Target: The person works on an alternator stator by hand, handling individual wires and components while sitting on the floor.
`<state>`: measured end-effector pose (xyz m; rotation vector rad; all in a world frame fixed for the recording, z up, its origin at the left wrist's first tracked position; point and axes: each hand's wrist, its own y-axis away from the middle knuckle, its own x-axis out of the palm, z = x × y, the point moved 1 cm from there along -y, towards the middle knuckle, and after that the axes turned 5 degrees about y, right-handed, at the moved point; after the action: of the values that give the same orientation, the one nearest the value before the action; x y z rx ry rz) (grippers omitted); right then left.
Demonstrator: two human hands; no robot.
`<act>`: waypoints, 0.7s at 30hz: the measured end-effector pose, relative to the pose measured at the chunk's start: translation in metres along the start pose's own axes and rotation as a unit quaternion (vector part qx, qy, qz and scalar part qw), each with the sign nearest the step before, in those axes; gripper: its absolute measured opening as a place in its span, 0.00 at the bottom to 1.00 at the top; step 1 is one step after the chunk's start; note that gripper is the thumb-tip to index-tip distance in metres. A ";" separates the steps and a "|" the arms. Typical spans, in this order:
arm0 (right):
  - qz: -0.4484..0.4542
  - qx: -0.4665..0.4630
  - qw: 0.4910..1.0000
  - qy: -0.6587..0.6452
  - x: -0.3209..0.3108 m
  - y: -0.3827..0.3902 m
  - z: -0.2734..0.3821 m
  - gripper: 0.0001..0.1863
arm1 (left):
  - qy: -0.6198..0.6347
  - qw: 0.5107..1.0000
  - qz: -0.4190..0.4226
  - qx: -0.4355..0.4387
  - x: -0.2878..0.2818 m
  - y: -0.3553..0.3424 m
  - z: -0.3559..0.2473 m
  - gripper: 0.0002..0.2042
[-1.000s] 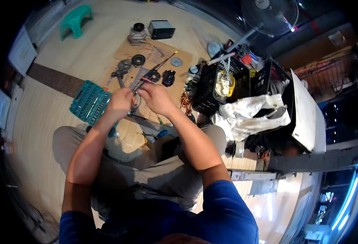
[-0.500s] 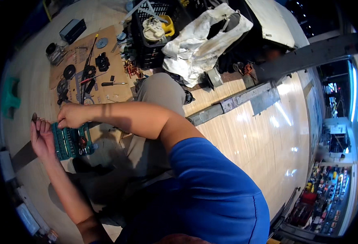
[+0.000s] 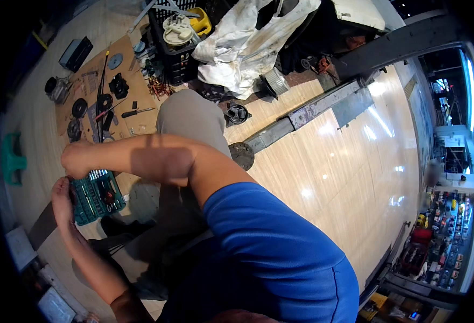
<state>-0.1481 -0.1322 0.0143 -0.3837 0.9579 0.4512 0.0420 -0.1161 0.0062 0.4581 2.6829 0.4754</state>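
The right hand [image 3: 79, 160] is held with fingers curled over the upper end of the green tool case [image 3: 120, 197]; whether anything is gripped cannot be told, since the fingertips are hidden. The left hand [image 3: 62, 195] is placed just beside the case's left side, its fingers bent inward; whether it is empty or holding something small cannot be told either. The case is laid open on the floor [image 3: 312, 177] in front of the person, and rows of silver sockets are seen inside it.

Beyond the hands, a cardboard sheet [image 3: 137, 91] is spread on the floor. On it are laid a screwdriver [image 3: 138, 112], a black ring-shaped part [image 3: 79, 108], a grey disc [image 3: 115, 61] and a black housing [image 3: 119, 86]. Farther right, a black crate [image 3: 178, 67] is partly flanked by white cloth [image 3: 231, 54]. A green stool [image 3: 13, 159] is seen at far left.
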 end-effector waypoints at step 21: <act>0.010 -0.133 0.977 -0.168 0.021 -0.020 -0.007 0.21 | 0.454 0.863 0.154 0.158 -0.034 0.017 -0.022 0.10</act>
<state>-0.1326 -0.1487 -0.0048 -0.5207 0.5741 0.6423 0.0672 -0.1191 0.0424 0.9659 3.6520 0.3922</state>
